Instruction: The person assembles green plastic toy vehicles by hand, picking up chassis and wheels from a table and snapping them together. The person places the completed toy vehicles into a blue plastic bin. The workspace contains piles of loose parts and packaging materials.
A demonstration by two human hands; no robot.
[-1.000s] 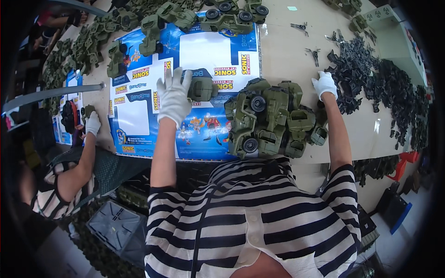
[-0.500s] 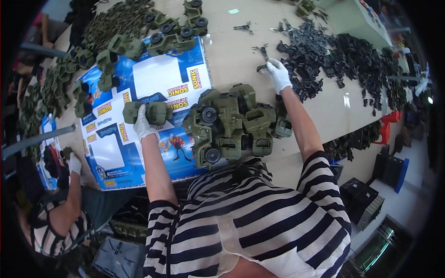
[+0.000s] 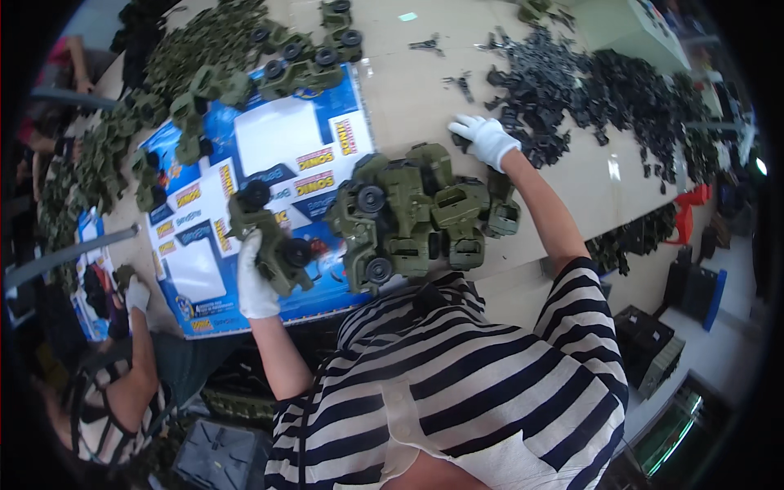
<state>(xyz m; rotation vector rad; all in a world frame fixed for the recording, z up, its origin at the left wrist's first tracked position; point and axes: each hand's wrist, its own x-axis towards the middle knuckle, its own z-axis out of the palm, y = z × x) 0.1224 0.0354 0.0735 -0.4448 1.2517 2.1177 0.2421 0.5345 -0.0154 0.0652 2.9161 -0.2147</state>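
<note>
Green toy vehicle: it was in your left hand, tilted over the blue printed sheet, with two black wheels showing on the side turned up.
Left hand: gloved in white, it was grasping the vehicle by its near left side, your fingers against the green body.
Right hand: also gloved in white, it was low over the desk with its fingers bent. A small dark piece showed under your fingertips; whether you were gripping it, I cannot tell.
Vehicle pile: more green vehicles were heaped between your two forearms, partly on the sheet, some with black wheels turned up.
Black parts: they were spread in a wide heap to the right of your right hand, beside a patch of grey parts.
Far vehicles: several lay along the sheet's far edge.
Co-worker's hand: gloved, it was at your left, well apart from yours.
</note>
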